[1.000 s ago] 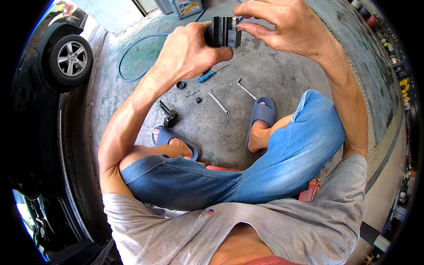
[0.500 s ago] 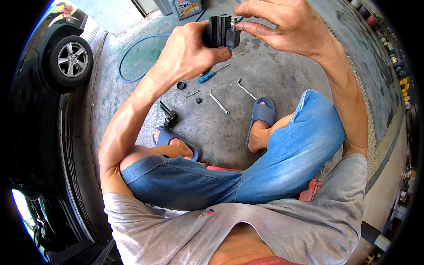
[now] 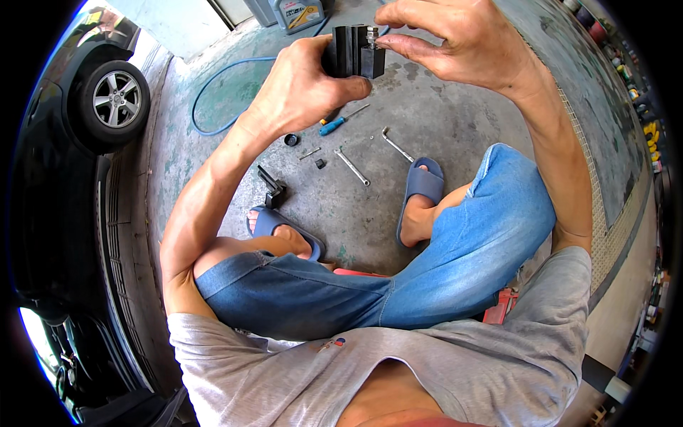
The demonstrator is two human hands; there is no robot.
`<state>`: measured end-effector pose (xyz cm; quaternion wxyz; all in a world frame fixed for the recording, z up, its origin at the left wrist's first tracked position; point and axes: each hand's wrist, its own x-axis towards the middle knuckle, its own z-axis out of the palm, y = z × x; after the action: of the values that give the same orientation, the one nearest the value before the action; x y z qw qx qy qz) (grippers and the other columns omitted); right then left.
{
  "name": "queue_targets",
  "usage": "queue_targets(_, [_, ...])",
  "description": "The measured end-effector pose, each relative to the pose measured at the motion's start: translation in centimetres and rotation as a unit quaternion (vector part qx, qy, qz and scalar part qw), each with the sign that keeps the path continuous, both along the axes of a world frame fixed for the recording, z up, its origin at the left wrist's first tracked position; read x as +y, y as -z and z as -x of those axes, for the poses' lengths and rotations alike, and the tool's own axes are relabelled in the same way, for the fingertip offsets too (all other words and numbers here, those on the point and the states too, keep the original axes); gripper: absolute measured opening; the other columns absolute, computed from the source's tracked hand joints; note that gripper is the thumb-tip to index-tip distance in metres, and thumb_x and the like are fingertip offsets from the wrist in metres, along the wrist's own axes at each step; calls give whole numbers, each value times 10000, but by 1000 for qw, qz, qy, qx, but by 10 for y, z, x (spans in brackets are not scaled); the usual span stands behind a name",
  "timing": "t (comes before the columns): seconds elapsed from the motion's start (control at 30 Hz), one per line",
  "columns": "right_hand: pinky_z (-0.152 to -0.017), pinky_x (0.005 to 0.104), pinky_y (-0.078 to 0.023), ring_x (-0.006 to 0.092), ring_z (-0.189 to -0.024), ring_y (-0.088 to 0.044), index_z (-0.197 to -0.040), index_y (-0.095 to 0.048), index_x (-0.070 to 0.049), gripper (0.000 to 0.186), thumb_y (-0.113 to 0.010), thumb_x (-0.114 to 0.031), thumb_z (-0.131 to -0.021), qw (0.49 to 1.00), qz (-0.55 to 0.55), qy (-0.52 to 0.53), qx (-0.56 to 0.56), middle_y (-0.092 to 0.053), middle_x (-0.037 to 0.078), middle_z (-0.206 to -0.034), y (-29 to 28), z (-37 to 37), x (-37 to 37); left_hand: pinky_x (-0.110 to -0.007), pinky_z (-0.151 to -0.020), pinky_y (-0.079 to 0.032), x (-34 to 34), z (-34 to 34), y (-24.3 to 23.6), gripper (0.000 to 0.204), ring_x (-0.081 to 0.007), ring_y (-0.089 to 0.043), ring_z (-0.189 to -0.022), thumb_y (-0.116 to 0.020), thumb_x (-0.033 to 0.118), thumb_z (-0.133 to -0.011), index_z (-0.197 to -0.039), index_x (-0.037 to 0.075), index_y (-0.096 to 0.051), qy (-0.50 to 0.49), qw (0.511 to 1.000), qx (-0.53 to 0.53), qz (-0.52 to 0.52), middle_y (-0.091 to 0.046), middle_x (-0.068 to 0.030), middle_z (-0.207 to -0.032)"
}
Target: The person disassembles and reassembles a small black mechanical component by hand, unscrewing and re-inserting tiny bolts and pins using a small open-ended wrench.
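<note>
Raised in front of me is a black blocky part [image 3: 353, 51], gripped from the left by my left hand [image 3: 302, 85]. My right hand [image 3: 455, 39] pinches a small silver bolt [image 3: 371, 34] at the part's top right corner. I am squatting over a concrete floor, with my blue sandals and jeans below the hands.
On the floor lie a blue-handled screwdriver [image 3: 342, 120], a spanner [image 3: 352, 166], an L-shaped wrench [image 3: 395, 144], a black cap [image 3: 291, 139], a small black bracket [image 3: 272, 189] and a blue hose [image 3: 213, 89]. A black car's wheel [image 3: 114, 99] stands at left. An oil can [image 3: 299, 13] is at the top.
Both hands hold the part in nearly the same place. The part has turned slightly in my left hand while my right fingers stay at the bolt.
</note>
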<state>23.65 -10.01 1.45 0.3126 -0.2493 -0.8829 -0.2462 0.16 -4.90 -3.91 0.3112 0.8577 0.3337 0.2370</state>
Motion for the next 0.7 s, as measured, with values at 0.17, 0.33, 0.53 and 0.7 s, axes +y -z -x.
queue_targets(0.17, [-481,312,-503,185,-510,-607,-846,-725,-59,125,-804,-148,-811,1000,13,-2,-9,-627,58,-627,3,-4,4,-308,-726,-497,3,0,2,329,-106,-591,-756,-834,176,-780,-1002,-21,-690,4,1000,0,18,-669,-26,-821])
queue_targets(0.33, [-466,311,-491,176,-497,-593,-839,-722,-58,119,-799,-146,-817,1000,12,0,-11,-614,50,-609,3,-4,5,-307,-727,-494,2,-1,2,332,-115,-588,-750,-832,177,-778,-999,-21,-684,-4,999,-1,34,-661,-26,-815])
queue_targets(0.53, [-488,330,-494,199,-518,-604,-849,-723,-50,140,-808,-148,-798,1000,6,-2,-8,-607,64,-616,1,-2,3,-311,-728,-491,1,0,1,348,-119,-585,-745,-834,195,-773,-997,-22,-680,-4,1000,2,25,-659,-31,-811])
queue_targets(0.7, [-495,335,-495,208,-524,-606,-846,-719,-49,144,-808,-150,-797,1000,11,3,-9,-608,69,-622,2,-3,3,-313,-734,-491,3,0,2,354,-122,-586,-747,-834,199,-772,-1000,-24,-680,-6,1000,6,25,-659,-34,-813])
